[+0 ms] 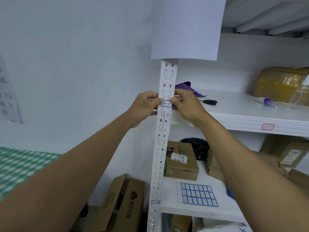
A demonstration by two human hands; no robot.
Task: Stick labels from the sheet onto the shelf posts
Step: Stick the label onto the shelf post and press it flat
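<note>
A white perforated shelf post [164, 131] runs up the middle of the view. A blue-bordered label [166, 103] with handwriting lies across it at the middle shelf's height. My left hand [147, 105] pinches the label's left end, fingers curled against the post's left side. My right hand [184, 103] presses its thumb on the label's right end, fingers curled behind the post. The label sheet [197, 194], with blue-bordered blank labels and a few written ones, lies on the lower shelf. Another small blue label [155, 202] is stuck lower on the post.
Scissors [209, 102], a purple cloth [189, 88], a plastic bottle [267, 102] and a taped parcel [282, 84] lie on the middle shelf. A red-bordered label [267, 126] sits on that shelf's edge. Cardboard boxes [181, 162] fill the lower shelf and the floor. White paper [185, 27] hangs above.
</note>
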